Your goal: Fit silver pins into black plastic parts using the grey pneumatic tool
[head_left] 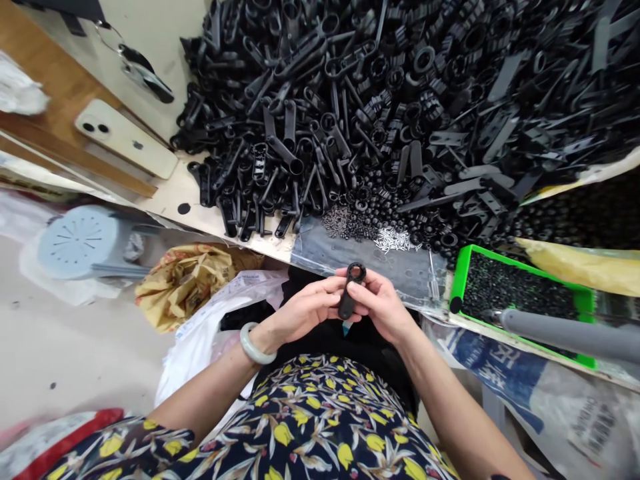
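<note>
Between my two hands is a black plastic part (346, 301) with a round ring at its upper end and a flat arm below. My left hand (313, 308) grips it from the left side, with a pale bangle on the wrist. From the right, my right hand (383, 305) has its thumb on the front of the part, fingers behind it. Just beyond my hands, a dark mat (340, 257) lies at the table edge. On it are small silver pins (395, 240), tiny dark springs or similar bits (337, 220) and small black round pieces (373, 207).
A large heap of black plastic parts (300, 100) covers the table. To the right stands a green tray (463, 273) of tiny black pieces, with a grey bar (560, 330) across it. A phone (127, 140), keys (145, 73), a blue-grey stool (77, 243) and a yellow bag (187, 283) are on the left.
</note>
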The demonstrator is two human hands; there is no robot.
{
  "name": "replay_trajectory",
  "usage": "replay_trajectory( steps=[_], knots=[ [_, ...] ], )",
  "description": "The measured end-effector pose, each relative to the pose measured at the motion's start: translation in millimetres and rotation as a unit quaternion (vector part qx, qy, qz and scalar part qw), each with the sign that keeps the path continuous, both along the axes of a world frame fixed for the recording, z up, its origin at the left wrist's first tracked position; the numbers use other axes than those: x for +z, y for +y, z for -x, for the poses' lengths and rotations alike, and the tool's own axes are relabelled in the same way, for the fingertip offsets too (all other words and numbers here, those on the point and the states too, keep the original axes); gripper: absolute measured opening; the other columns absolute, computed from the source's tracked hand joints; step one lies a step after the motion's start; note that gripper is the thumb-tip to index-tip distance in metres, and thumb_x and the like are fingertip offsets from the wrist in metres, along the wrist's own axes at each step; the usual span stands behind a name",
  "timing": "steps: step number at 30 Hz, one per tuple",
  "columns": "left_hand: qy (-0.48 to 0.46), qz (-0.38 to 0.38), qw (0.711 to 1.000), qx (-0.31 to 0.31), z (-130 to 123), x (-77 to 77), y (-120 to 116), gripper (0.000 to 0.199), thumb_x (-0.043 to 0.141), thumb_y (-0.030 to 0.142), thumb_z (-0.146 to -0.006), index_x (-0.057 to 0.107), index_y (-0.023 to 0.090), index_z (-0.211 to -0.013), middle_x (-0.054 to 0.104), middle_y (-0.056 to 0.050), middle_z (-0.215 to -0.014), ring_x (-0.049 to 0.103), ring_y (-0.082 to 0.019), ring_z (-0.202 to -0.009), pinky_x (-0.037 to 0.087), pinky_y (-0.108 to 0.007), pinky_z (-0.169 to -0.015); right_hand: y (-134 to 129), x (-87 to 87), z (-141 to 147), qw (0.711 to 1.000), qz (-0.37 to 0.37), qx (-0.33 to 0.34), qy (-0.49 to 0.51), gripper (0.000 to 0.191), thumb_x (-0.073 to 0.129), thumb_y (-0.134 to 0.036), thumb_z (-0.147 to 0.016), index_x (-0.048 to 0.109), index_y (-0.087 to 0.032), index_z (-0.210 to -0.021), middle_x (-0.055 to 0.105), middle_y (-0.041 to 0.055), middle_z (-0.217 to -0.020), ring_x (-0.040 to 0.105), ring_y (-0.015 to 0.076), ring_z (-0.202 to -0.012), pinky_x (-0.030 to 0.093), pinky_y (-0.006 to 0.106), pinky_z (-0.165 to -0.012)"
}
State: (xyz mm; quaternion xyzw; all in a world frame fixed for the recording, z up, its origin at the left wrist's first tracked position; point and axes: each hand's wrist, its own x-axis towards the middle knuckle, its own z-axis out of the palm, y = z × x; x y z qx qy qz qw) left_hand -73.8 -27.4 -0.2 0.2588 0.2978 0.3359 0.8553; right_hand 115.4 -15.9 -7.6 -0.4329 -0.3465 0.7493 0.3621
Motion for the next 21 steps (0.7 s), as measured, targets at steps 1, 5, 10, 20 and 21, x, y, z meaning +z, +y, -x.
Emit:
replay_trajectory(
  steps=[1, 5, 10, 20, 21],
  knots=[
    [-0.019, 0.02, 1.0, 0.009, -1.2, 0.7, 1.0, 0.044, 0.069, 0.025, -0.093, 0.071, 0.018, -0.136, 0.072, -0.015, -0.133, 0.074, -0.028, -0.11, 0.059, -0.044, -0.099, 2.1, 0.4, -1.4, 1.0, 0.01, -0.003, 0.004, 0.045, 0.085, -0.048, -0.082, 0.078, -0.02, -0.118, 0.066, 0.001, -0.08, 0.057, 0.011, -0.066, 0.05, 0.021, -0.058],
    [-0.026, 0.043, 0.998, 0.038, -6.2, 4.6, 3.8, 0.048, 0.065, 0.015, -0.085, 0.074, 0.019, -0.132, 0.068, -0.013, -0.142, 0.07, -0.03, -0.12, 0.059, -0.045, -0.101, 6.2, 3.2, -0.3, 0.999, 0.045, -0.016, 0.024, 0.049, 0.089, -0.047, -0.077, 0.078, -0.021, -0.117, 0.075, 0.0039, -0.092, 0.069, 0.0155, -0.079, 0.058, 0.026, -0.071],
    [-0.002, 0.036, 0.999, 0.037, -8.7, 5.2, 4.0, 0.045, 0.066, 0.017, -0.085, 0.074, 0.017, -0.13, 0.072, -0.013, -0.133, 0.072, -0.027, -0.114, 0.061, -0.04, -0.097, 5.6, 2.9, 6.8, 0.996, 0.073, -0.029, 0.036, 0.054, 0.09, -0.042, -0.077, 0.076, -0.022, -0.125, 0.076, 0.0027, -0.096, 0.069, 0.0138, -0.078, 0.057, 0.024, -0.073],
    [0.057, -0.013, 0.998, 0.034, -9.5, -0.9, 1.9, 0.047, 0.081, 0.028, -0.09, 0.07, 0.021, -0.135, 0.071, -0.013, -0.136, 0.068, -0.031, -0.123, 0.061, -0.039, -0.096, 11.0, 1.4, 2.8, 0.993, 0.101, 0.018, 0.055, 0.071, 0.091, -0.038, -0.079, 0.063, -0.024, -0.143, 0.077, 0.0058, -0.11, 0.074, 0.0175, -0.088, 0.061, 0.026, -0.074],
    [0.059, -0.02, 0.997, 0.034, -10.5, -1.2, 1.3, 0.048, 0.081, 0.029, -0.09, 0.069, 0.021, -0.136, 0.07, -0.014, -0.137, 0.067, -0.031, -0.125, 0.061, -0.039, -0.096, 11.7, 1.4, 1.9, 0.993, 0.1, 0.023, 0.053, 0.071, 0.09, -0.039, -0.079, 0.062, -0.024, -0.143, 0.077, 0.0066, -0.112, 0.074, 0.0186, -0.091, 0.062, 0.027, -0.075]
  ],
)
